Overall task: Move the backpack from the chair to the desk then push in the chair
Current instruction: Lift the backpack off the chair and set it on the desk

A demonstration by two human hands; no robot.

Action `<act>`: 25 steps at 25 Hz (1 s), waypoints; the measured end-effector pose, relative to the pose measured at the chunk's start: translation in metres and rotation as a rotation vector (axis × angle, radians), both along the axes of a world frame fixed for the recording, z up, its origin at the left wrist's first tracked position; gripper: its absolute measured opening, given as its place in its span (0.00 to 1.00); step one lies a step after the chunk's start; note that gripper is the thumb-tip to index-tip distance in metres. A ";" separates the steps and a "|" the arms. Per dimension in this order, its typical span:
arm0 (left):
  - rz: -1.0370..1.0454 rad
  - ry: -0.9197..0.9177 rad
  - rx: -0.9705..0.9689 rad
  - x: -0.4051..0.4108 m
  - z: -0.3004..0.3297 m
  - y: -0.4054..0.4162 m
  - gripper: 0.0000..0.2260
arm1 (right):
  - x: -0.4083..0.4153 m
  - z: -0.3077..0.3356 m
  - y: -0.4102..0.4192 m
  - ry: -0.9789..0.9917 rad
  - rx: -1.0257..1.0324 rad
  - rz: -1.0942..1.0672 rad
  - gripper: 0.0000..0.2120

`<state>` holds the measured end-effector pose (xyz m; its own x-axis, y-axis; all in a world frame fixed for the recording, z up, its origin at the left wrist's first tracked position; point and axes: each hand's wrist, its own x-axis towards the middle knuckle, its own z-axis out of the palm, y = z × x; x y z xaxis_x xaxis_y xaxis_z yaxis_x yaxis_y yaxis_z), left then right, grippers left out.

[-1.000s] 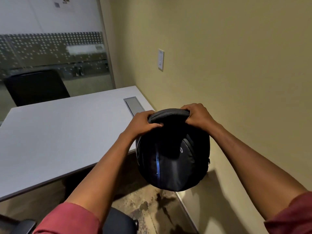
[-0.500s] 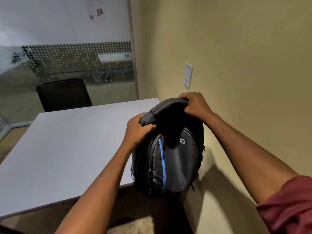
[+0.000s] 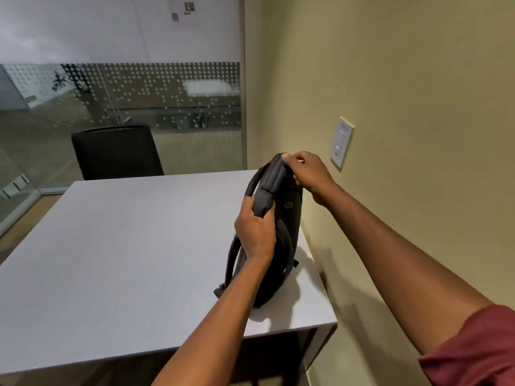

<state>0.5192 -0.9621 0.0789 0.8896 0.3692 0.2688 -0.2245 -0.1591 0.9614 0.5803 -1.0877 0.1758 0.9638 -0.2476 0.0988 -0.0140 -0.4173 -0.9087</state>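
Now we have both hands closed on the backpack [image 3: 281, 240]. Our left hand [image 3: 256, 232] is wrapped around the padded strap on the near side of the pack, fingers curled tight under it. Our right hand [image 3: 309, 174] is pinched over the very top edge, thumb and fingers shut on the fabric. The left hand sits lower and nearer to us; the right is higher and farther, close to the wall [image 3: 418, 79] and its light switch [image 3: 342, 142].

From these grips the pack hangs and stands downward, its long axis nearly upright with a slight lean toward the wall. Its base appears to rest on the desk [image 3: 111, 260], at the near right corner, just beside the wall; we cannot tell how much weight the desk already carries. A loose strap trails out on the left of the base.

We judge the first step almost done: letting go is what remains. Because the pack is tall and narrow, it could tip once released.

A dark chair [image 3: 117, 151] stands beyond the far edge of the desk. The chair we must push in is not in view.
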 end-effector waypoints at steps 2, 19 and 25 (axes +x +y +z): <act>-0.046 0.005 0.005 0.005 -0.009 -0.022 0.12 | 0.011 -0.003 -0.005 0.020 0.040 0.092 0.20; -0.683 0.129 0.631 0.017 -0.054 -0.117 0.45 | 0.022 -0.047 -0.085 0.026 -1.028 -0.085 0.25; -0.722 0.110 0.542 0.005 -0.048 -0.126 0.35 | 0.015 -0.033 -0.081 -0.076 -0.961 -0.155 0.09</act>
<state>0.5238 -1.0883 0.0312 0.8865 -0.4401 0.1429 -0.3563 -0.4523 0.8176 0.5957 -1.1687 0.1427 0.9100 -0.1523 0.3855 -0.0863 -0.9793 -0.1832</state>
